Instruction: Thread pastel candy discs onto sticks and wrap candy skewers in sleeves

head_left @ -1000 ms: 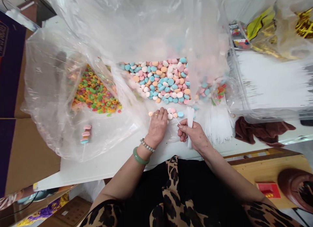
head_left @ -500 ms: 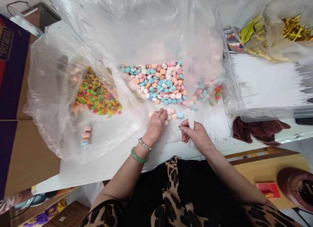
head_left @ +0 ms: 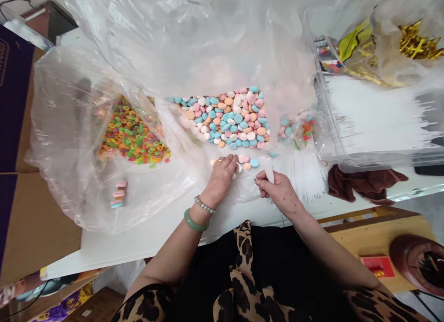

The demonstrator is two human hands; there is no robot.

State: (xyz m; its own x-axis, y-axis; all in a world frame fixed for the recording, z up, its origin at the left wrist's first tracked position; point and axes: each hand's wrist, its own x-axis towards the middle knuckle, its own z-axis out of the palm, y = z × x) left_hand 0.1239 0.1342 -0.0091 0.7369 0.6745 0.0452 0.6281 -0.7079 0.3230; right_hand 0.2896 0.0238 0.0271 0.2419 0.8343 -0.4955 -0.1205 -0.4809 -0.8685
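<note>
White table (head_left: 145, 234), left hand (head_left: 222, 176) on loose candies (head_left: 248, 161), right hand (head_left: 279, 190) pinching sticks (head_left: 269, 173)

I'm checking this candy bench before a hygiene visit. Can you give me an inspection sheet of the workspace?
Surface: white table, mostly under clear plastic bags.
Job's things: pastel disc candies; a few loose ones at the left hand; thin white sticks in the right hand; finished candy skewer.
Clutter: multicoloured ring candies, spare white sticks, brown cloth.
Grippers: left fingers on loose candies; right pinching sticks.
Cables: black cable, far left corner.
Surroundings: clear tub of white sticks, cardboard box.
</note>
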